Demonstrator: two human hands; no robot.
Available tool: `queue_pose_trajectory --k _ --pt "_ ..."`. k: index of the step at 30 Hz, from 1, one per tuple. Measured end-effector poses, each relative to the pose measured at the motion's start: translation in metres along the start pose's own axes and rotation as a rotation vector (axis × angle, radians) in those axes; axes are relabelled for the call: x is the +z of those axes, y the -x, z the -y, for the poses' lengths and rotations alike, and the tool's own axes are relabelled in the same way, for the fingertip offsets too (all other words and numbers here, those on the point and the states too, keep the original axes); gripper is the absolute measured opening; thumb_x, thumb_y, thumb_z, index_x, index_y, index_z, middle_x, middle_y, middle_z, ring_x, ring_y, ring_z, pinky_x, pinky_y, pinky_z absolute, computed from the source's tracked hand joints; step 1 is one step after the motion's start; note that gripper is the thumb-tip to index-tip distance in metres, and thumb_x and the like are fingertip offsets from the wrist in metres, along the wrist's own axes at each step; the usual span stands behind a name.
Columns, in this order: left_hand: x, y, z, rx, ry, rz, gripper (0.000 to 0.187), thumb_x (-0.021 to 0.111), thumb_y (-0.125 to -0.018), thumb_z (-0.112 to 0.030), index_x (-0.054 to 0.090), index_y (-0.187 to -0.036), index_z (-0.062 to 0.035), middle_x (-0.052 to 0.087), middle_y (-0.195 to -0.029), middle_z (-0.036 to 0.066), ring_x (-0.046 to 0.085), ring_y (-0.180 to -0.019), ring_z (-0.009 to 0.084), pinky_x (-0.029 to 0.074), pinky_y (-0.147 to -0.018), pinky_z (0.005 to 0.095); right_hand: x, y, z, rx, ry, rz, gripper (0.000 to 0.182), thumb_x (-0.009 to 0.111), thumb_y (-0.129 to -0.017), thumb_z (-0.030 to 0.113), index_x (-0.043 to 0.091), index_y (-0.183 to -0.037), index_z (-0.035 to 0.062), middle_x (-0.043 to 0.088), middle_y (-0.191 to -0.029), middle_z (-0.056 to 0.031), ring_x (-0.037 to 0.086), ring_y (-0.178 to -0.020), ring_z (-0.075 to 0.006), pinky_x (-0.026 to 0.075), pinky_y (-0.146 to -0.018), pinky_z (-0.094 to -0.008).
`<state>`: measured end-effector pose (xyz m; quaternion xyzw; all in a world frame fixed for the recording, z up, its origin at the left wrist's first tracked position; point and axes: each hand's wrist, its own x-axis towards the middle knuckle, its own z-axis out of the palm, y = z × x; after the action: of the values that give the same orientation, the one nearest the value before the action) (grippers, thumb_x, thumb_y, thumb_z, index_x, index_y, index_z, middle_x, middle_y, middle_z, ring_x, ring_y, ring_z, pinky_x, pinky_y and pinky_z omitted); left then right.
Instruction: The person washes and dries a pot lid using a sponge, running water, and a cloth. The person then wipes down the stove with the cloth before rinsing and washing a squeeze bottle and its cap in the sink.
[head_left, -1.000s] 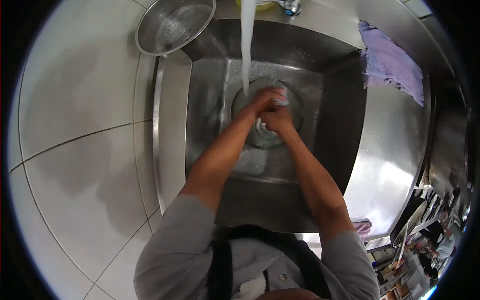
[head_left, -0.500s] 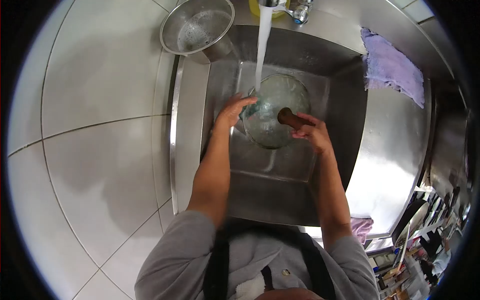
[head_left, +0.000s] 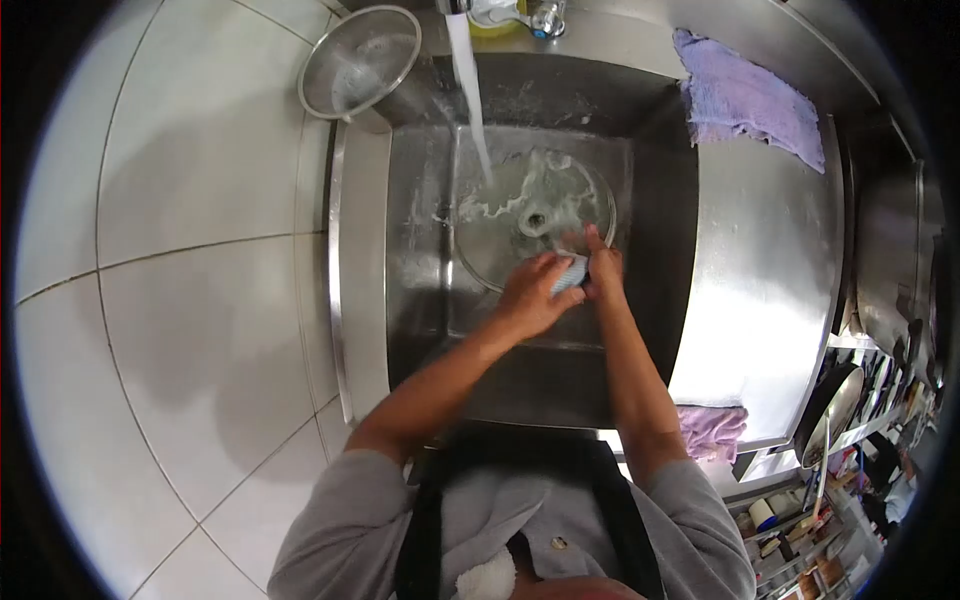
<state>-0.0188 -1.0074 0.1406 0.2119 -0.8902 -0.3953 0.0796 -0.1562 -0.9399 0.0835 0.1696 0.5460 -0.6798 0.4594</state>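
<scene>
A round glass lid [head_left: 510, 200] lies over the sink floor, wet and streaked with suds. Its middle shows a ring-shaped fitting, and no handle stands up from it. My left hand [head_left: 530, 298] is closed around a light blue-white sponge [head_left: 570, 272], at the lid's near right edge. Beside it, my right hand [head_left: 605, 268] grips the lid's rim, with some fingers blurred or hidden. Both hands are close together. Water runs from the faucet [head_left: 455, 5] onto the far left part of the lid.
A steel pot [head_left: 408, 80] with suds inside stands at the sink's far left corner. Purple cloths [head_left: 750, 100] lie on the right counter [head_left: 765, 270]. The steel sink [head_left: 655, 270] has raised walls. A pan [head_left: 830, 410] and utensils stand at the lower right.
My right hand has left the brown handle and moved to the lid's near right rim. The lid now shows another side. My left hand has crossed from the left edge to beside my right.
</scene>
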Motion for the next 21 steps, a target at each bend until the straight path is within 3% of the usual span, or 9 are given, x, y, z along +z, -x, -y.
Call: queue_pose_trajectory --k 3,5,6,9,11,12,15,18,21 --pt "-0.008 0.001 0.066 -0.007 -0.137 0.144 0.035 0.056 -0.089 -0.020 0.057 -0.121 -0.0065 0.049 -0.130 0.020 0.049 -0.116 0.0356 0.042 -0.091 0.0462 -0.010 0.011 -0.013 -0.025 0.020 0.024 0.046 0.054 -0.094 0.028 0.045 -0.123 -0.0063 0.061 -0.110 -0.0216 0.064 -0.093 -0.0331 0.056 -0.070 -0.0393" --pt "-0.001 -0.026 0.112 -0.007 -0.400 -0.128 0.035 0.052 -0.089 -0.017 0.054 -0.122 -0.0050 0.048 -0.132 0.016 0.049 -0.115 0.0374 0.038 -0.096 0.0472 -0.010 0.010 -0.012 -0.025 -0.002 0.058 0.044 0.053 -0.094 0.028 0.046 -0.123 -0.0050 0.060 -0.111 -0.0197 0.064 -0.093 -0.0324 0.056 -0.067 -0.0388" --pt "0.002 -0.054 0.122 -0.057 -0.389 -0.213 0.036 0.052 -0.088 -0.015 0.053 -0.122 -0.0041 0.047 -0.133 0.017 0.047 -0.117 0.0377 0.036 -0.097 0.0483 -0.009 0.011 -0.012 -0.037 0.015 0.062 0.044 0.054 -0.094 0.029 0.047 -0.122 -0.0044 0.060 -0.111 -0.0197 0.064 -0.093 -0.0322 0.056 -0.067 -0.0388" --pt "0.061 -0.130 0.129 -0.126 -0.294 -0.356 0.041 0.053 -0.083 -0.010 0.051 -0.123 -0.0020 0.044 -0.135 0.019 0.043 -0.121 0.0381 0.033 -0.100 0.0501 -0.009 0.004 -0.020 -0.107 0.060 0.036 0.044 0.055 -0.093 0.031 0.050 -0.119 -0.0032 0.060 -0.109 -0.0195 0.065 -0.091 -0.0312 0.057 -0.066 -0.0399" --pt "0.047 -0.111 0.053 -0.059 -0.111 -0.002 0.046 0.053 -0.080 -0.005 0.050 -0.125 -0.0020 0.044 -0.135 0.019 0.040 -0.125 0.0372 0.031 -0.103 0.0477 -0.020 -0.020 -0.037 -0.209 0.088 -0.013 0.044 0.057 -0.092 0.033 0.052 -0.117 -0.0032 0.061 -0.104 -0.0193 0.065 -0.088 -0.0302 0.058 -0.065 -0.0425" --pt "0.067 -0.082 0.058 0.074 -0.186 -0.162 0.042 0.055 -0.078 -0.005 0.053 -0.120 -0.0015 0.045 -0.133 0.018 0.042 -0.122 0.0366 0.033 -0.101 0.0458 -0.023 -0.025 -0.035 -0.158 0.064 -0.038 0.044 0.057 -0.092 0.033 0.053 -0.116 -0.0032 0.061 -0.103 -0.0182 0.065 -0.086 -0.0284 0.057 -0.064 -0.0407" --pt "0.027 -0.030 0.104 0.147 -0.272 -0.035 0.037 0.052 -0.084 -0.008 0.053 -0.121 -0.0006 0.048 -0.131 0.020 0.048 -0.115 0.0383 0.037 -0.099 0.0444 -0.028 -0.018 -0.030 -0.052 0.001 -0.053 0.044 0.058 -0.092 0.035 0.054 -0.114 -0.0032 0.062 -0.097 -0.0146 0.063 -0.080 -0.0231 0.053 -0.063 -0.0353" --pt "0.007 -0.085 0.126 -0.092 -0.472 -0.287 0.035 0.060 -0.079 -0.010 0.057 -0.113 -0.0028 0.052 -0.127 0.017 0.050 -0.111 0.0368 0.039 -0.094 0.0479 0.001 0.010 -0.007 -0.085 -0.005 0.025 0.044 0.058 -0.091 0.036 0.056 -0.112 -0.0033 0.063 -0.094 -0.0126 0.062 -0.077 -0.0209 0.051 -0.061 -0.0329" --pt "0.043 -0.131 0.066 -0.149 0.232 -0.355 0.036 0.060 -0.078 -0.007 0.056 -0.113 -0.0037 0.056 -0.120 0.017 0.055 -0.104 0.0363 0.043 -0.090 0.0467 0.001 0.002 -0.008 -0.101 0.024 -0.028 0.041 0.059 -0.091 0.034 0.059 -0.108 -0.0031 0.064 -0.098 -0.0139 0.064 -0.082 -0.0227 0.053 -0.064 -0.0346"
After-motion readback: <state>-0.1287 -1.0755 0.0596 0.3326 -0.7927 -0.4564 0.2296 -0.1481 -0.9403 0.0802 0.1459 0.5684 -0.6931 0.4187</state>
